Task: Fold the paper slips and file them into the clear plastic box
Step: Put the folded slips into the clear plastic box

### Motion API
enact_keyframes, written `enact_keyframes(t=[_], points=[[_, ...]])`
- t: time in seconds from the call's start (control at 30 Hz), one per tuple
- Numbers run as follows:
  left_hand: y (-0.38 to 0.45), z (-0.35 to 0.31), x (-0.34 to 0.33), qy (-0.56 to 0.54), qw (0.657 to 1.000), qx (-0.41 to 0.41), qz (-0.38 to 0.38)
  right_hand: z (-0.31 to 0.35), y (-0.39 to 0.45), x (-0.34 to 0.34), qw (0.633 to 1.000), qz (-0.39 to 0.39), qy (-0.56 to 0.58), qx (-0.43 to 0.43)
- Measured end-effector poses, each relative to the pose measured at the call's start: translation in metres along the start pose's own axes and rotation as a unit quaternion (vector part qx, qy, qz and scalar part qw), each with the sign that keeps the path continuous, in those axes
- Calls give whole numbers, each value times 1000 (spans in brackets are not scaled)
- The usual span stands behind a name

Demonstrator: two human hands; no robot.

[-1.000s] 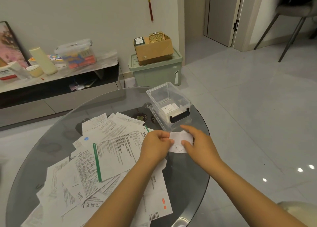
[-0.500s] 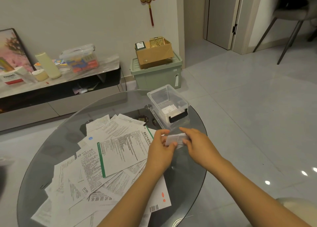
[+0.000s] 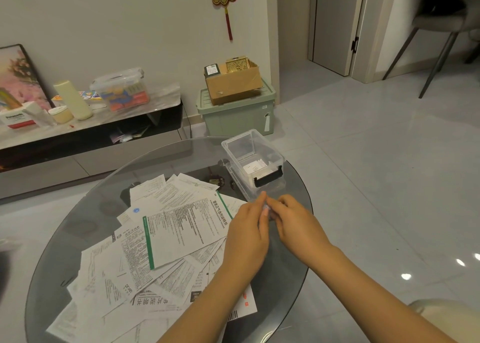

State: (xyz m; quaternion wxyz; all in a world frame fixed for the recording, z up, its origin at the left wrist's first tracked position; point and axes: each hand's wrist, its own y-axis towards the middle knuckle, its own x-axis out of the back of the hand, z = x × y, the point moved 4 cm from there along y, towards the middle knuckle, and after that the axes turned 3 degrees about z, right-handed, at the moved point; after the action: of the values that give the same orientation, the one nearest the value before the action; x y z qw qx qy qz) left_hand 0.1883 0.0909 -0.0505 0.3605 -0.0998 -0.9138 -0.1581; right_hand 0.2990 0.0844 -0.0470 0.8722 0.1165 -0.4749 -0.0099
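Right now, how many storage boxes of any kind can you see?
4: clear plastic box on the glass table; green bin on the floor; cardboard box atop it; lidded clear tub on the shelf.

Support: round glass table [image 3: 85, 220], dark tinted top, tiled floor visible around it. On its left and centre: loose heap of printed paper slips [image 3: 135, 264], overlapping, flat and unfolded; topmost is a green-edged sheet [image 3: 181, 231]. Far right edge: clear plastic box [image 3: 253, 161], lid off, black latch handle facing the viewer, a few folded white slips inside. Small dark objects lie between heap and box; identity unclear.
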Motion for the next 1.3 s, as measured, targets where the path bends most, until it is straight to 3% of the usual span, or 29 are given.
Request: enact_keyframes(t=[0.1, 0.23, 0.33, 0.53, 0.67, 0.83, 0.97, 1.1, 1.2, 1.3], points=[[3, 4, -2, 38, 999, 7, 20, -1, 1, -1, 999, -4, 32, -6], [8, 0, 6, -2, 1000, 28, -1, -4, 4, 5, 991, -29, 119, -47], [14, -2, 23, -57, 994, 88, -27, 2, 8, 16, 987, -30, 154, -43], [33, -12, 64, -135, 979, 152, -31, 25, 12, 44, 996, -34, -8, 80], [50, -17, 80, -217, 957, 192, 19, 40, 20, 60, 966, -137, -109, 189], [81, -27, 86, -277, 935, 219, 27, 38, 51, 78, 962, -182, -110, 171], [103, -29, 86, -205, 963, 177, 19, 23, 83, 86, 987, -145, -68, 29], [126, -23, 76, 46, 993, 77, 75, 8, 107, 85, 990, -122, 6, -68], [149, -22, 60, 223, 958, 20, 177, 0, 118, 77, 989, -96, 3, -111], [168, -19, 44, 270, 930, 1, 249, -7, 121, 72, 985, -100, 6, -143]])
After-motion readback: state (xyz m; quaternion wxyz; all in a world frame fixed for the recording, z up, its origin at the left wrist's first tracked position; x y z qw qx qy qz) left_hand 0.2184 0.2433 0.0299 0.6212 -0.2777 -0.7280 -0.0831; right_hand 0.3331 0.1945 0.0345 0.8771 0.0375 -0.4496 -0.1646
